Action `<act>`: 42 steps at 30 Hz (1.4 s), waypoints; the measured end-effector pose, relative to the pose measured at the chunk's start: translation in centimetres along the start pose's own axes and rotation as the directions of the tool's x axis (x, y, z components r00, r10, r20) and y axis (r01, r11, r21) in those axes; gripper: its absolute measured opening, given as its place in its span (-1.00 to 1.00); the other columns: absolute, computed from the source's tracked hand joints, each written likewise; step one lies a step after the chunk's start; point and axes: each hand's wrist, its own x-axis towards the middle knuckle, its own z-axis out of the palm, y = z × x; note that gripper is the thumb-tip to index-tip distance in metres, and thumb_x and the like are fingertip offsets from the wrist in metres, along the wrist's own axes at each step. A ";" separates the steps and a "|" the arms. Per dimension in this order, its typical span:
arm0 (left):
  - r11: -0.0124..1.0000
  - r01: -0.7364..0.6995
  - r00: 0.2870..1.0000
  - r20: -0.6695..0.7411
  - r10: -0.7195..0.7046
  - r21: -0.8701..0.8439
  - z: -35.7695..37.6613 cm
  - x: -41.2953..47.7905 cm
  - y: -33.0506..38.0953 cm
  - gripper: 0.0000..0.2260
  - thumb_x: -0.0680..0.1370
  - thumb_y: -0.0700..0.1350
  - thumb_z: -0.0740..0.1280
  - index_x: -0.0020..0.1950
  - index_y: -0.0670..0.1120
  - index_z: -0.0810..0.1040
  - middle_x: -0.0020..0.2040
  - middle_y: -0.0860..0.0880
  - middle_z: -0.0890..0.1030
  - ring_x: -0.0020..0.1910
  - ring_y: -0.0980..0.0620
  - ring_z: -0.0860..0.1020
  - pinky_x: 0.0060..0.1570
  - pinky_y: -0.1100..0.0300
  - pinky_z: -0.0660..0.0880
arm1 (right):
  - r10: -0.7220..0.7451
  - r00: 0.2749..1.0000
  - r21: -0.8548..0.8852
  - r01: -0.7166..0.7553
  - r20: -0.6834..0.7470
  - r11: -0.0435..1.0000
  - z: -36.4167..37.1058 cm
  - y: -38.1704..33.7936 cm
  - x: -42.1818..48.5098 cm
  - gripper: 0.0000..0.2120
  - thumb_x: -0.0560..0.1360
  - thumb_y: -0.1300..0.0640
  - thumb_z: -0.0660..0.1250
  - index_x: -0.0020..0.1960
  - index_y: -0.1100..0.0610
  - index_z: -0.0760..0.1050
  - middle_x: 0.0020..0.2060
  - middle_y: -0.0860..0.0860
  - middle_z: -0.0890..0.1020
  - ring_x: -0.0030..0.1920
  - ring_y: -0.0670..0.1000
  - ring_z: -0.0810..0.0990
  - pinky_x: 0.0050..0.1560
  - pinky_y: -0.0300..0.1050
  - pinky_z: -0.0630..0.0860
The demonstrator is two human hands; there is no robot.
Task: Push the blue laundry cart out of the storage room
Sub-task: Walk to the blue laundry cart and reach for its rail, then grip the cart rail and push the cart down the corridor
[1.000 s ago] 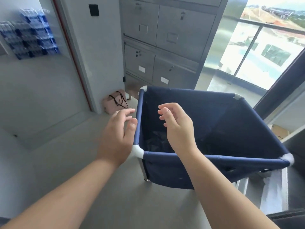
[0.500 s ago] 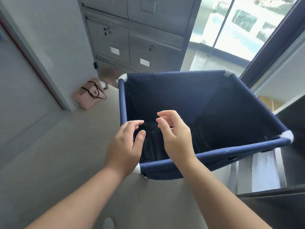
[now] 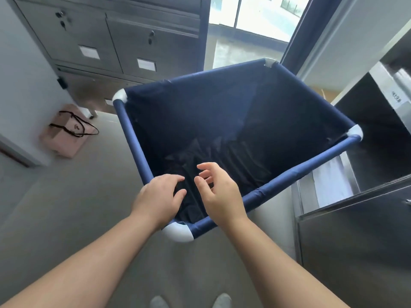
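Note:
The blue laundry cart (image 3: pixel 307 165) stands on the floor right in front of me, a navy fabric bin with white corner joints and dark cloth lying in its bottom. My left hand (image 3: pixel 155 198) hovers over the cart's near left corner, fingers spread and holding nothing. Beside it, my right hand (image 3: pixel 220 194) floats just above the near rail, also open with curled fingers. Neither hand grips the rail.
Grey metal cabinets (image 3: pixel 124 41) stand behind the cart at the left. A pink bag (image 3: pixel 66 134) with black straps lies on the floor by the left wall. A steel cabinet (image 3: pixel 355 241) crowds the cart's right side. Glass door (image 3: pixel 249 30) beyond.
The view has tilted down and closed in on the cart. Both hands have dropped lower over the near corner and stay open.

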 end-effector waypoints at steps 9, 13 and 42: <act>0.955 -0.088 0.866 0.495 -0.068 0.285 6.6 -1.8 -1.5 -0.40 0.44 0.49 -0.06 0.14 0.23 0.60 0.27 0.24 0.56 0.57 0.07 0.05 0.27 -0.33 -0.59 | 0.129 0.947 -0.287 -0.042 0.294 0.957 2.6 6.6 -2.4 -0.47 0.59 0.00 0.22 0.53 -0.14 0.21 0.17 -0.02 0.58 0.17 0.05 0.52 0.24 0.00 0.38; 0.897 -0.182 0.881 0.472 -0.034 0.403 7.4 -2.4 -1.3 -0.44 0.35 0.44 0.09 0.19 0.22 0.55 0.20 0.21 0.57 0.49 0.06 0.18 0.17 -0.43 -0.62 | 0.039 0.910 -0.547 0.213 0.412 0.810 3.4 8.4 -3.3 -0.68 0.62 0.00 0.03 0.18 -0.02 0.54 -0.03 -0.07 0.60 0.08 0.02 0.45 0.34 -0.07 0.19; 0.950 -0.028 0.985 0.172 -0.027 0.311 8.8 -7.0 -1.4 -0.52 0.56 0.10 0.33 0.45 0.08 0.33 0.35 0.07 0.49 0.29 -0.01 0.47 0.28 0.08 0.37 | -0.039 0.988 -0.600 0.121 0.147 0.791 4.6 7.2 -7.1 -0.76 0.56 0.09 0.19 0.13 0.07 0.58 0.13 -0.03 0.62 0.35 0.14 0.44 0.46 0.12 0.20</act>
